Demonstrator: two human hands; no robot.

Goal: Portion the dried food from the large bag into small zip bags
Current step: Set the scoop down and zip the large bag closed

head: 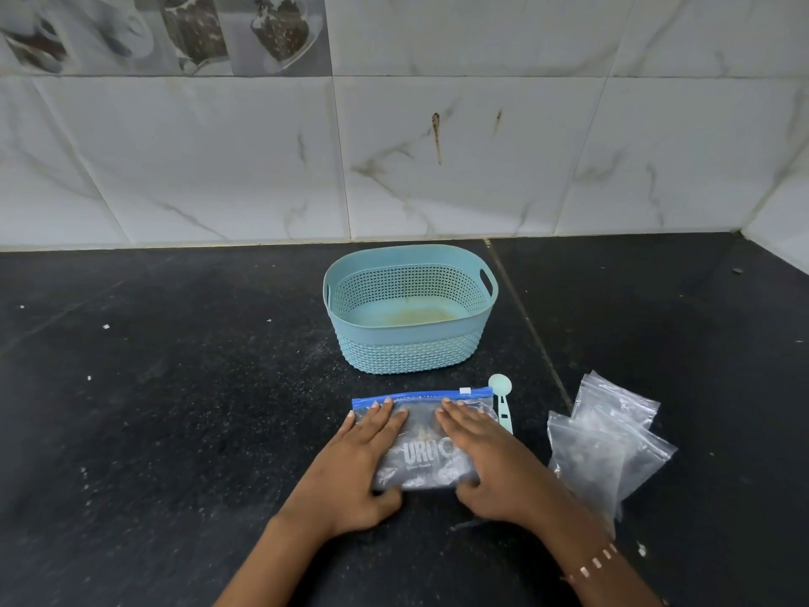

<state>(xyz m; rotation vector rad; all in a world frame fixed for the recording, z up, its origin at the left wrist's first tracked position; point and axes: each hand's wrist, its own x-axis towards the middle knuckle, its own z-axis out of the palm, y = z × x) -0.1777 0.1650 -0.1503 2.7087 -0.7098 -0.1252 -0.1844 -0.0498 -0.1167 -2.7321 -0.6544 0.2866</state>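
Note:
The large clear zip bag with a blue slider strip and white lettering lies flat on the black counter. My left hand rests palm down on its left half, thumb tucked at the near edge. My right hand presses flat on its right half, thumb at the near edge too. The bag's contents are hard to make out. A pile of small clear zip bags lies to the right of my right hand. A pale green measuring spoon sits by the bag's top right corner.
A light blue perforated plastic basket stands behind the bag, with nothing in it but a stain on its floor. A marble-tiled wall runs along the back and turns at the far right. Small white crumbs dot the counter's left side.

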